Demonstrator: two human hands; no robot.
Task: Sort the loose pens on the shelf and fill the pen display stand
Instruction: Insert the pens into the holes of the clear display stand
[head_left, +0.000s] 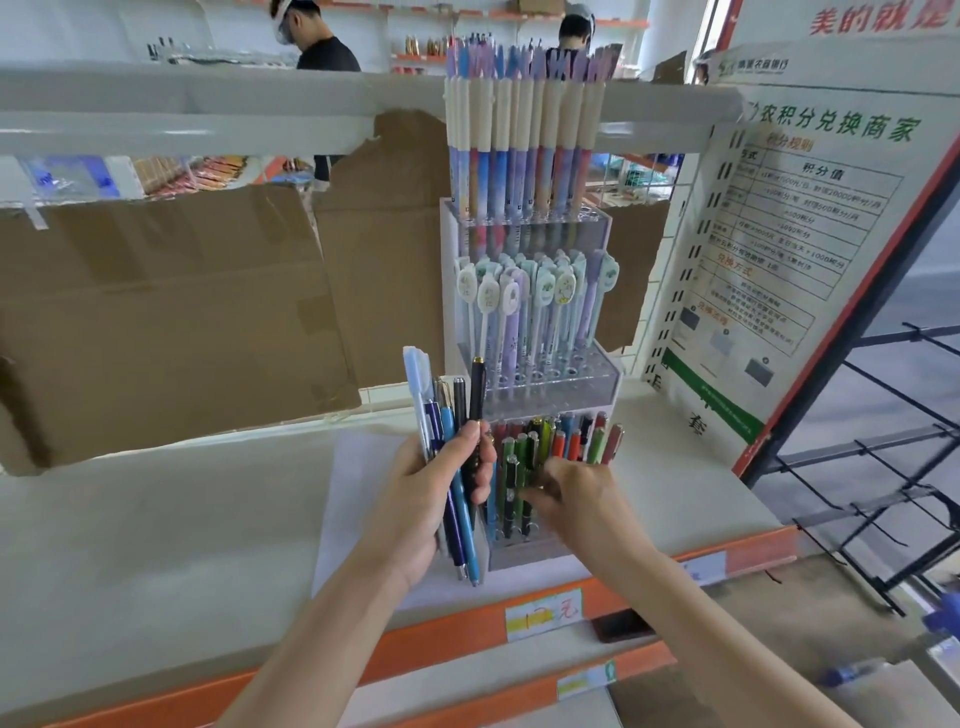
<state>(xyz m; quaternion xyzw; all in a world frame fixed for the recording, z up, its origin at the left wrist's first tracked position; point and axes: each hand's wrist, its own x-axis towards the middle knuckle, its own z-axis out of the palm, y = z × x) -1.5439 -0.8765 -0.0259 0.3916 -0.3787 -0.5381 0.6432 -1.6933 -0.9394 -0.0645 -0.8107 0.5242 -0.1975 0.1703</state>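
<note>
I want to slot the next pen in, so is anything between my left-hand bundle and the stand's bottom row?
The right hand reaches into the bottom row of the clear acrylic stand, beside the left hand gripping the pen bundle.

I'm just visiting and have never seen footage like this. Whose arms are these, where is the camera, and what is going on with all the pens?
There is no machine here: the arms belong to a person wearing a wide-angle camera on the head, so the single picture looks forward and down at their own hands. The left hand grips a bundle of loose pens, blue, black and pale ones, held upright. The right hand reaches into the bottom tier of a clear pen display stand, among green, red and orange pens; whether it pinches one is hard to tell. The stand's two upper tiers already hold pastel pens. It stands on a white sheet on a pale shelf, with cardboard behind.
</note>
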